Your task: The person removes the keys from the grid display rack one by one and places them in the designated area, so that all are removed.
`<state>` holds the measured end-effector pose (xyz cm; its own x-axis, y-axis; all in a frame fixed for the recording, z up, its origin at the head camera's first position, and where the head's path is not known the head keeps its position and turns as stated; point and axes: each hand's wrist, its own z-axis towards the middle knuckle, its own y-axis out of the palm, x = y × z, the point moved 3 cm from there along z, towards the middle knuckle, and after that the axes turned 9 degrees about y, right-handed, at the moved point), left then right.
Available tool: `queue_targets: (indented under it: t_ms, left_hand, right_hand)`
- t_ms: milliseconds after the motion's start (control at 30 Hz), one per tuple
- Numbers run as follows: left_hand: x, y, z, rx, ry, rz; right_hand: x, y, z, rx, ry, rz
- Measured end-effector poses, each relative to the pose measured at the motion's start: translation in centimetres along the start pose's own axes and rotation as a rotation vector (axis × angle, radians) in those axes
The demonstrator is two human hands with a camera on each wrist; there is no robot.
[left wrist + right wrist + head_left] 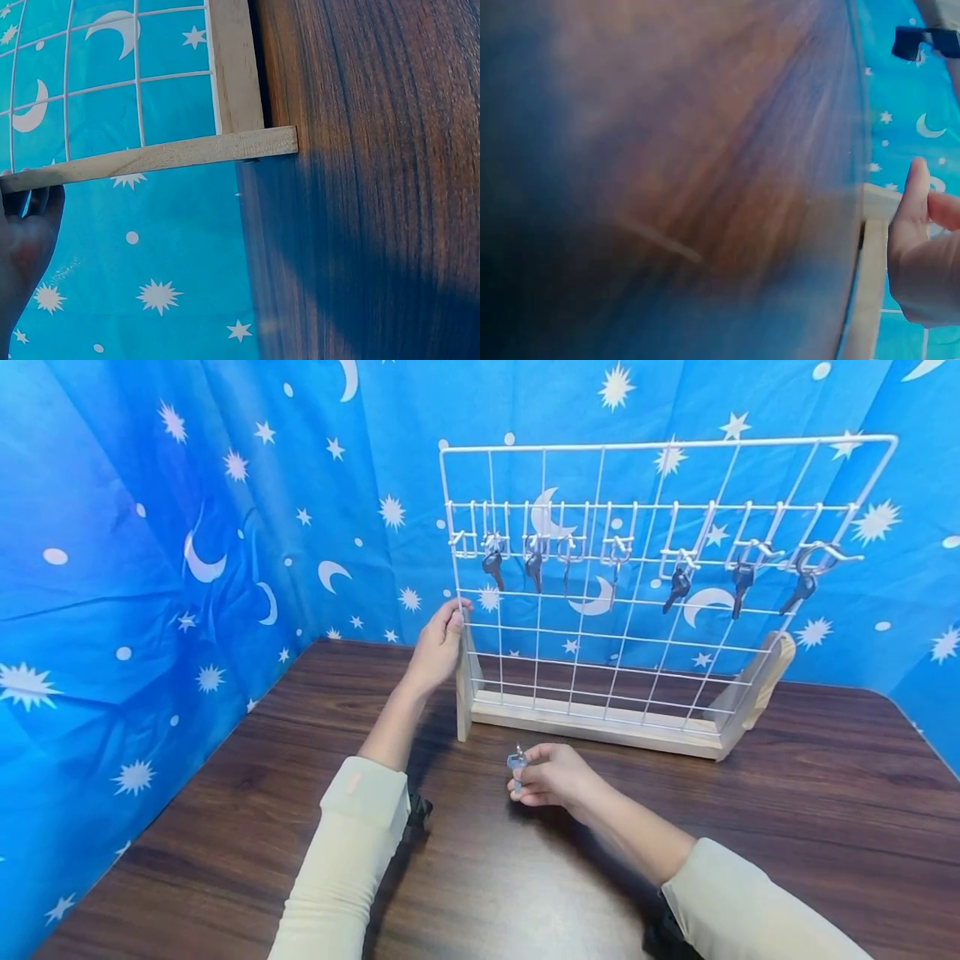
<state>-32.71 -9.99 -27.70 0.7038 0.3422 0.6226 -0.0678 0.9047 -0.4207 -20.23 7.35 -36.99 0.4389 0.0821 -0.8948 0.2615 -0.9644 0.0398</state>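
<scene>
My right hand [558, 777] pinches a silver key [516, 762] between thumb and fingers, low over the table in front of the rack. A small ring shows at the key's upper end. In the right wrist view, the right hand [922, 255] is at the right edge and the key is hidden. My left hand [437, 647] grips the top of the left wooden side post [464, 693] of a white wire grid rack [600, 628]. Its fingers wrap that wooden post [165, 153] in the left wrist view. Several dark keys [533, 568] hang by rings from white hooks across the grid.
A wooden base bar [592, 720] runs along the rack's foot, with a right side post [772, 681] at its other end. The dark wood-grain table [480, 877] lies beneath. A blue curtain [225, 510] with stars and moons encloses the back and left.
</scene>
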Motion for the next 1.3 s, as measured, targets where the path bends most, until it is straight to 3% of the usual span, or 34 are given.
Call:
queue_targets:
  t_ms: [133, 333, 633, 1300]
  left_hand:
    - [0.0, 0.0, -0.1, 0.002, 0.000, 0.000]
    - [-0.1, 0.1, 0.0, 0.004, 0.005, -0.005]
    - [0.0, 0.1, 0.1, 0.005, 0.015, -0.004]
    - [0.0, 0.0, 0.1, 0.010, -0.003, -0.015]
  right_hand:
    - [0.5, 0.2, 0.8, -0.034, 0.059, -0.014]
    - [1.1, 0.1, 1.9, -0.004, 0.115, 0.011]
    - [1.3, -0.2, 2.5, 0.012, 0.133, 0.037]
    - [1.5, 0.9, 2.3, 0.150, 0.112, -0.230]
